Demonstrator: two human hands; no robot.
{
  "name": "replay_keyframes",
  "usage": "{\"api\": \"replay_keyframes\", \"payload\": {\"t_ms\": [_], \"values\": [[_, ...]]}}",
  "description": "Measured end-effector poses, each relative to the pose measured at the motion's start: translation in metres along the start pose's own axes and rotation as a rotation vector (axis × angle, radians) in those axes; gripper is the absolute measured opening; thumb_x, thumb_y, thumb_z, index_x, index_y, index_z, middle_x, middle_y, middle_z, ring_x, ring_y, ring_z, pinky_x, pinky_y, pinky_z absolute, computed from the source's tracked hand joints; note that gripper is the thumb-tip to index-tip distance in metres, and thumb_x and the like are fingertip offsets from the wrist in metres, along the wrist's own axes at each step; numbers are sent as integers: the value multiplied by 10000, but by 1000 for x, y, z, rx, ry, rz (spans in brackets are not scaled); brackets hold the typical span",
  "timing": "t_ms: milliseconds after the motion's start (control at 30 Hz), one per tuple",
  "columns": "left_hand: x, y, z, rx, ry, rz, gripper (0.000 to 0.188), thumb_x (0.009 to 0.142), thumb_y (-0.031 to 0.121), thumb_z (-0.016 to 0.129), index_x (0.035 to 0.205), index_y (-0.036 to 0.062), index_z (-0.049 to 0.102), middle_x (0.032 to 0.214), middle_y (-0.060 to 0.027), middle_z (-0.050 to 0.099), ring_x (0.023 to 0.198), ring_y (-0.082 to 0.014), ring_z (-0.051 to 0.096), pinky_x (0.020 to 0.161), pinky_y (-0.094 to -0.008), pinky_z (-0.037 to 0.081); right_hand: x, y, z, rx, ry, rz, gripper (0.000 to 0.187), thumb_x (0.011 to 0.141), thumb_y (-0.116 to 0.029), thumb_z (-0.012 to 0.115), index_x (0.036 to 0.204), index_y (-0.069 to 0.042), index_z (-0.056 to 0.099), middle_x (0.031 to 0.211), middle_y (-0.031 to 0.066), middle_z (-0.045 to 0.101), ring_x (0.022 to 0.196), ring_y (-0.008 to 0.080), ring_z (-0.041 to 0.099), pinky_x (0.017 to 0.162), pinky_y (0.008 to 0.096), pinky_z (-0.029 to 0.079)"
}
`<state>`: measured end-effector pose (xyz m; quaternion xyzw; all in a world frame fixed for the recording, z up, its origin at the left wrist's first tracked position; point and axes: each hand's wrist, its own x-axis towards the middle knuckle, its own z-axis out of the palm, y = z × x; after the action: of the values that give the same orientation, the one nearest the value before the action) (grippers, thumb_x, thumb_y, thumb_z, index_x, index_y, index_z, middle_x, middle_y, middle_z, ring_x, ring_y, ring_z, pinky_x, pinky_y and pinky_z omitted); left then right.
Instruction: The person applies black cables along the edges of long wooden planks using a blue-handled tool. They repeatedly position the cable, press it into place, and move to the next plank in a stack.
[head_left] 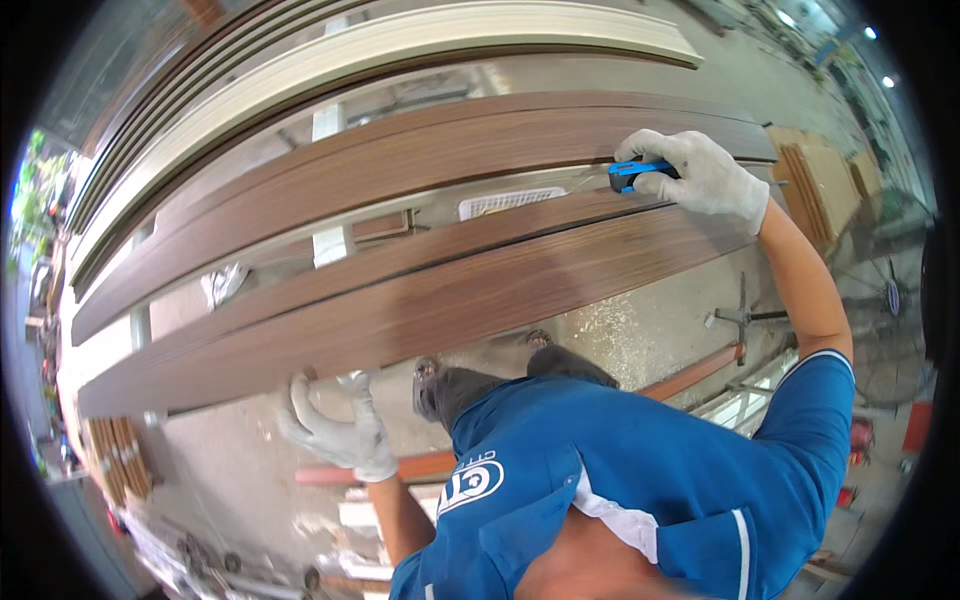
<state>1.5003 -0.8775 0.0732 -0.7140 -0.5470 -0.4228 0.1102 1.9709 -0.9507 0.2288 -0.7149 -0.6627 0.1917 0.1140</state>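
Note:
My right hand (705,175), in a white glove, is closed round a compact blue-and-black tape measure (641,175) at the right end of the nearer brown board. My left hand (340,430), also gloved in white, is below that board's near edge with thumb and fingers apart and nothing visible in it. Its fingertips come close to the edge; whether they touch it, I cannot tell. The nearer wood-grain board (450,280) has a dark groove along its length. Beyond a gap lies a similar brown board (430,140).
Pale long profiles (480,30) lie farther back. A white basket (510,202) shows through the gap between the boards, with a white crossbar (331,245) beside it. A metal stand (743,316) and a large fan (890,290) are on the right. Stacked brown pieces (118,458) stand at left.

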Motion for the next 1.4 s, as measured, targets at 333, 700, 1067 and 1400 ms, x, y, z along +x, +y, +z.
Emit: {"api": "replay_keyframes", "payload": {"t_ms": [333,700,1067,1400], "values": [[-37,123,41,-1182,75,-1294,944,942,660,691,1612,108,319,1450,-139,519,1340,-288,484,1097,-580,389,20,52,0,62,-105,-334,276,946,-205,718,1207,-125,680,978,141,763,894,366,728,800,433,567],[-6,137,66,-1118,326,-1083,942,1063,399,635,1664,-45,62,1660,-260,274,1491,-334,354,1245,-430,299,197,-141,109,12,-133,-826,336,1005,-368,652,1308,-226,628,970,164,760,905,380,744,797,527,572],[-8,120,66,-743,255,-1078,787,1069,317,629,1617,-66,214,1611,-232,331,1467,-325,346,1242,-405,245,309,-374,206,-69,-208,-847,396,991,-316,603,1366,-217,685,1121,171,761,1082,373,725,966,510,557],[-7,125,72,-664,281,-1069,776,1082,319,599,1609,-89,203,1601,-223,332,1458,-324,352,1241,-400,253,286,-305,190,-185,-136,-1103,276,1044,-345,564,1198,-152,687,934,165,748,899,393,730,803,538,562]]}}
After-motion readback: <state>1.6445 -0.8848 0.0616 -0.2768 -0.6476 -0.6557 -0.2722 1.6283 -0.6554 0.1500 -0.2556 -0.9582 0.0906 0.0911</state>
